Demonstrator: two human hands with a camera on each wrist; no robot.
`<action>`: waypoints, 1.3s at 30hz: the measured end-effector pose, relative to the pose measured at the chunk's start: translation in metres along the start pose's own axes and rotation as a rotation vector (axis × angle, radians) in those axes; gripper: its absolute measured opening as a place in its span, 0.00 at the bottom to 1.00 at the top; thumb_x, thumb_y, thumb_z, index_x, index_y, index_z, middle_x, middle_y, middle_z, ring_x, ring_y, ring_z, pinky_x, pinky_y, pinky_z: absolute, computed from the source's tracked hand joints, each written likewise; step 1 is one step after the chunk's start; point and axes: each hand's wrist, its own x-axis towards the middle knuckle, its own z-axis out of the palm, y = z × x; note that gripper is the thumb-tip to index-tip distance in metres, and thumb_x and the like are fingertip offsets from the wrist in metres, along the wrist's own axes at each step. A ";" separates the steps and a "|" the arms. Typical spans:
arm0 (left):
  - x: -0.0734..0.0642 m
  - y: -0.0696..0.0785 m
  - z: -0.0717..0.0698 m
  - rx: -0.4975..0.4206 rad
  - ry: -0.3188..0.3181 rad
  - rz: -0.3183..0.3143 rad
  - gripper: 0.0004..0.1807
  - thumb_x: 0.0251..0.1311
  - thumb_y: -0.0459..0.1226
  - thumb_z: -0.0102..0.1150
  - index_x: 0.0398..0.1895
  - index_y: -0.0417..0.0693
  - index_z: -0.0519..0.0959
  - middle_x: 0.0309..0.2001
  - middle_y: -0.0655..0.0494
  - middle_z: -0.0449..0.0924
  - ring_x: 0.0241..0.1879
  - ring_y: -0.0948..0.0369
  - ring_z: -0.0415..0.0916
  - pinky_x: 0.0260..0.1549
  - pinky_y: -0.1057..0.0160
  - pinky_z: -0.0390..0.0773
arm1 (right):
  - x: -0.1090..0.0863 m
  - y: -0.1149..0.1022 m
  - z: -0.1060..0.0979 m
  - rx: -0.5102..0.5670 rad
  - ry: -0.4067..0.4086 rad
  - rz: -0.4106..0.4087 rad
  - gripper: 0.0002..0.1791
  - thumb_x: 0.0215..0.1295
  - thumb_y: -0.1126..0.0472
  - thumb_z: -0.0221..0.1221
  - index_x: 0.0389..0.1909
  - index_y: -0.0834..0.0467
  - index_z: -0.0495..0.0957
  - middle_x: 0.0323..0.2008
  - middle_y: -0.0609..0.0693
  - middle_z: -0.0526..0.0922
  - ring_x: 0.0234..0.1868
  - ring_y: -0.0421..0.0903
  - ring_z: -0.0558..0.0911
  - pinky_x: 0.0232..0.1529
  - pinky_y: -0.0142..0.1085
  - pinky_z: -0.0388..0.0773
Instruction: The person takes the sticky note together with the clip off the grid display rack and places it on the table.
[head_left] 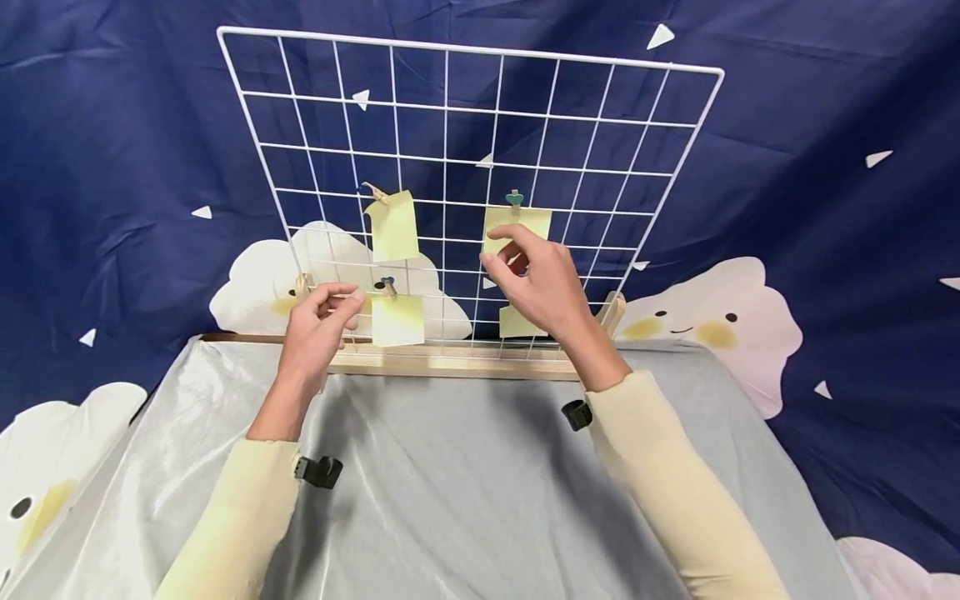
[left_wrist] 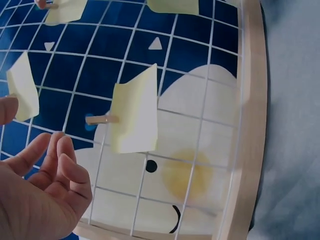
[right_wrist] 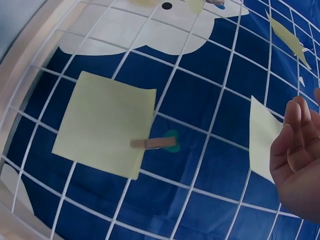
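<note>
A white wire grid (head_left: 446, 158) stands upright with several pale yellow paper notes clipped to it. My left hand (head_left: 311, 333) is beside the lower-left note (head_left: 398, 320), fingers loosely bent and holding nothing; a small wooden clothespin (left_wrist: 102, 119) pins that note. The upper-left note (head_left: 393, 227) hangs from another clothespin (head_left: 375, 192). In front of the upper-right note (head_left: 534, 219), under its green heart clothespin (head_left: 514, 198), my right hand (head_left: 543, 283) hovers with curved fingers and nothing between them. It partly hides the lower-right note (head_left: 519, 322), whose clothespin (right_wrist: 152, 143) shows in the right wrist view.
A wooden base (head_left: 450, 364) with side posts (head_left: 613, 312) supports the grid. Grey cloth (head_left: 465, 483) covers the table in front. Behind hangs a dark blue curtain (head_left: 810, 167) with white triangles and cloud faces. Each wrist carries a black camera mount (head_left: 320, 472).
</note>
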 end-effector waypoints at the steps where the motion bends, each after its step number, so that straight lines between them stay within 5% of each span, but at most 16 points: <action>1: 0.001 0.001 0.000 -0.008 -0.002 -0.004 0.25 0.69 0.50 0.62 0.59 0.42 0.76 0.39 0.58 0.77 0.38 0.59 0.76 0.28 0.67 0.72 | 0.002 -0.001 0.000 0.008 -0.004 0.006 0.16 0.70 0.56 0.63 0.54 0.59 0.82 0.31 0.49 0.86 0.29 0.44 0.83 0.34 0.39 0.76; 8: 0.011 0.006 -0.001 -0.106 -0.054 -0.062 0.16 0.70 0.51 0.60 0.52 0.53 0.77 0.40 0.58 0.79 0.35 0.62 0.74 0.31 0.65 0.72 | 0.006 -0.006 0.008 0.080 -0.018 0.046 0.15 0.70 0.57 0.63 0.54 0.58 0.82 0.32 0.50 0.85 0.28 0.45 0.81 0.33 0.37 0.75; 17: 0.023 0.013 0.005 -0.265 -0.075 -0.083 0.15 0.70 0.47 0.62 0.50 0.48 0.77 0.36 0.55 0.75 0.27 0.64 0.71 0.23 0.69 0.66 | 0.021 -0.019 0.017 0.164 -0.038 0.082 0.17 0.69 0.57 0.64 0.55 0.58 0.81 0.32 0.49 0.84 0.32 0.45 0.80 0.36 0.37 0.75; 29: 0.032 0.016 0.014 -0.342 -0.119 -0.096 0.17 0.71 0.44 0.60 0.54 0.43 0.75 0.27 0.58 0.74 0.20 0.65 0.66 0.19 0.69 0.60 | 0.038 -0.030 0.030 0.221 -0.045 0.034 0.15 0.70 0.58 0.63 0.53 0.60 0.81 0.29 0.48 0.82 0.31 0.42 0.79 0.38 0.34 0.75; 39: 0.037 0.016 0.019 -0.436 -0.147 -0.117 0.07 0.71 0.42 0.60 0.43 0.49 0.76 0.24 0.60 0.72 0.19 0.65 0.64 0.20 0.69 0.61 | 0.054 -0.042 0.040 0.283 -0.060 0.025 0.15 0.69 0.59 0.65 0.53 0.61 0.81 0.25 0.49 0.80 0.26 0.44 0.75 0.32 0.34 0.71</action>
